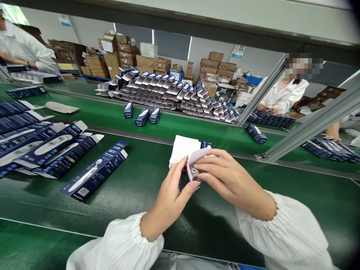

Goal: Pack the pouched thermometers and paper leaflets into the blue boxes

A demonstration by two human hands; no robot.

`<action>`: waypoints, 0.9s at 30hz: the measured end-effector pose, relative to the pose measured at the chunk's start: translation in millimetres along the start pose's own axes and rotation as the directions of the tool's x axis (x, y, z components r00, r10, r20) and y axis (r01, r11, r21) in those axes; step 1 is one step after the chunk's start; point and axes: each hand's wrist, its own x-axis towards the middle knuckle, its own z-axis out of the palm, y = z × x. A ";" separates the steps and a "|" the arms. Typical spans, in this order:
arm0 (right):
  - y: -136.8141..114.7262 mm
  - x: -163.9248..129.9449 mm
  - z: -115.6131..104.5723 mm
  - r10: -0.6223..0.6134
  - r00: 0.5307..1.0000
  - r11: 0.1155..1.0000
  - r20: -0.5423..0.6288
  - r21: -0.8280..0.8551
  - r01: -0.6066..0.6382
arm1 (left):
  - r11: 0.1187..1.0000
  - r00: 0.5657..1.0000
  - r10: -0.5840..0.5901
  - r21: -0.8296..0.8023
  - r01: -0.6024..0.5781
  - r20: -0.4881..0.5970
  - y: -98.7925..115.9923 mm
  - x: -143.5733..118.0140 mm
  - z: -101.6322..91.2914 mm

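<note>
Both the left hand (171, 191) and right hand (225, 176) are clamped on the small box (187, 178) above the surface's (126, 187) middle; a loose pinch could crease its white flap (197, 155).

A small blue box (188, 176) is gripped by the left hand (171, 195) and right hand (225, 176) above the green conveyor belt (135, 187).

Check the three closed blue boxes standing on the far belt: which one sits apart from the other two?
The left box. It stands alone with bare green belt beside it, while the middle box and the right box sit close together, nearly touching.
</note>
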 end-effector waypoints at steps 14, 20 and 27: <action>-14.1 -14.1 65.6 0.656 0.754 0.465 -0.022 0.799 -0.382 | 0.712 0.941 -0.311 -0.622 0.325 0.136 19.9 12.2 28.3; -1.7 -19.3 58.6 0.496 0.843 0.651 -0.208 0.731 -0.203 | 0.871 0.987 -0.126 -0.465 0.156 0.096 15.3 18.8 16.2; 14.8 -37.7 35.1 0.077 0.976 0.946 -0.202 0.325 -0.008 | 0.849 0.908 0.384 0.323 -0.419 0.169 -2.4 6.9 -16.4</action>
